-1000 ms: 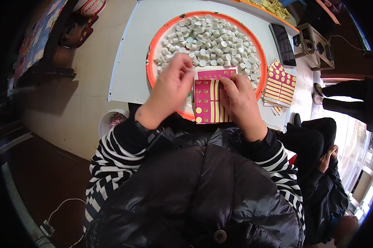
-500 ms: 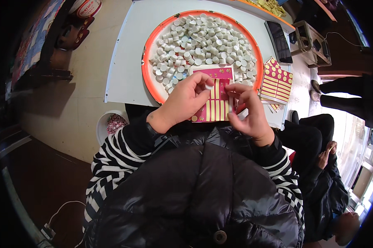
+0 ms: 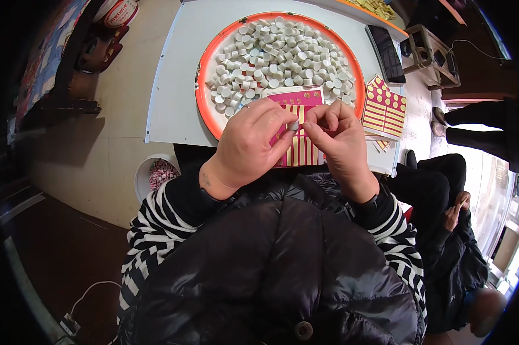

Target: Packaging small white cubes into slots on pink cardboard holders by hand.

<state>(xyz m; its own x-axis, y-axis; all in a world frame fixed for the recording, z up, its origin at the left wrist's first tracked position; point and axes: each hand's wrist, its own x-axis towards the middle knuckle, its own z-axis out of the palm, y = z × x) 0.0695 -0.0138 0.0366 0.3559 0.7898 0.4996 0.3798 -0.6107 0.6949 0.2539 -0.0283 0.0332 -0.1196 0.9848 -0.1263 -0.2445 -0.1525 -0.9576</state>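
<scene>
My left hand (image 3: pixel 249 141) is closed, with a small white cap (image 3: pixel 294 125) pinched between thumb and fingertips. Close beside the cap, the thumb and forefinger of my right hand (image 3: pixel 347 146) press together; whatever they hold is too small to make out. Beneath both hands lies a magenta sticker sheet (image 3: pixel 297 156) with gold strips, partly covered by my fingers. It sits at the near edge of a round white tray with an orange rim (image 3: pixel 200 98), overlapping it. Many white caps (image 3: pixel 277 54) are heaped in the tray.
More magenta and gold sheets (image 3: pixel 385 109) lie right of the tray, near a dark phone or tablet (image 3: pixel 386 54). A white bucket (image 3: pixel 141 179) with small pink pieces stands on the floor at left. Another person (image 3: pixel 449 259) sits at right, near a wooden stool (image 3: pixel 432 57).
My right hand has moved left from the sheet's right side up to the cap, and its fingers have come together. My left hand has turned slightly, still holding the cap.
</scene>
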